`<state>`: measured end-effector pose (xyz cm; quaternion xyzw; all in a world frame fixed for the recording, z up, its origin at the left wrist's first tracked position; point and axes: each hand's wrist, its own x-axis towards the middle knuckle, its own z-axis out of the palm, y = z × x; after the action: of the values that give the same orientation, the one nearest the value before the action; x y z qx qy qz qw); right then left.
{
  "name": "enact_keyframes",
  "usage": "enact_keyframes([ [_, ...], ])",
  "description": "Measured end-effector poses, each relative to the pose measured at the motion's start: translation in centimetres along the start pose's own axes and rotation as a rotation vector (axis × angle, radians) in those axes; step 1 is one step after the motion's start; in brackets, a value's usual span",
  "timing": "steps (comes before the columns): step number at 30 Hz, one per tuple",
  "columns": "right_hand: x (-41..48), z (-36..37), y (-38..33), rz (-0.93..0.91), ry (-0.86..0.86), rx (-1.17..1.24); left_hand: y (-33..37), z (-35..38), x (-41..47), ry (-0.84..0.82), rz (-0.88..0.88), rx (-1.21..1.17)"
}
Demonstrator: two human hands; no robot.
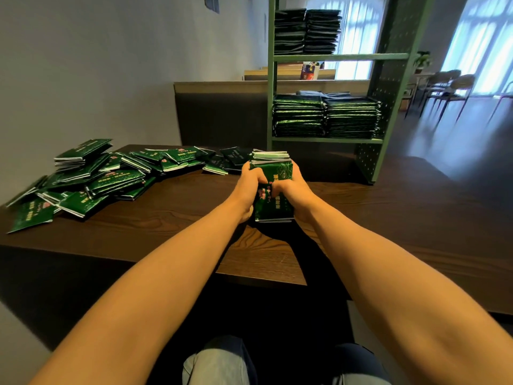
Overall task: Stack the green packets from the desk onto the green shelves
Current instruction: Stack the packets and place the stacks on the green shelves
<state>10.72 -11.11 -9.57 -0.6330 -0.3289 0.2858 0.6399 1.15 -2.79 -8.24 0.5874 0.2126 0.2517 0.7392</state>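
Looking down, we see our knees (pixel 219 362) in pale jeans at the bottom edge, with both bare forearms running forward over the dark wood counter (pixel 166 218). Our left hand (pixel 251 180) and right hand (pixel 290 190) meet mid-counter on one bundle of green packets (pixel 274 173). The fingers (pixel 256 176) of both hands are curled tight round the bundle, the left from its left side, the right from its right side. The bundle sits on edge, tilted away from us, with white packet edges showing at its far top. Its near lower end is down at the counter surface; whether it touches, we cannot tell.

Left of the hands, well apart, a loose heap of green packets (pixel 91 179) sprawls over the counter's left part, overlapping, some flat, some leaning. A thinner trail of it runs right along the far counter edge to just beside the bundle.

Beyond the counter there is a dark padded bench back (pixel 222 115). The green shelves (pixel 327 140) stand at the counter's far right, with a perforated side panel on their right. The lower shelf carries two neat lower stacks (pixel 324 115) of packets side by side, touching. The upper shelf carries two upper stacks (pixel 306 31), which look darker in the shade. Far right we see chairs (pixel 449 84), a potted plant (pixel 422 61) and bright curtained windows (pixel 477 37).
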Motion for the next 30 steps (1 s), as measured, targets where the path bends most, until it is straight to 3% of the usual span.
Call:
enact_keyframes([
  [6, -0.9, -0.9, 1.6, -0.012, -0.014, -0.072, -1.4, 0.7, -0.8, -0.062, 0.049, -0.028],
  [12, -0.4, -1.3, 1.0, -0.063, -0.040, -0.192, -1.2, 1.0, -0.4, 0.015, 0.136, 0.078],
  [25, -0.2, -2.8, 2.1, -0.010, -0.200, -0.413, -1.9, 0.4, -0.2, 0.006, 0.112, 0.160],
  [30, 0.4, -2.5, 1.7, 0.015, -0.136, -0.439, -1.6, -0.1, 0.1, 0.041, 0.072, 0.082],
])
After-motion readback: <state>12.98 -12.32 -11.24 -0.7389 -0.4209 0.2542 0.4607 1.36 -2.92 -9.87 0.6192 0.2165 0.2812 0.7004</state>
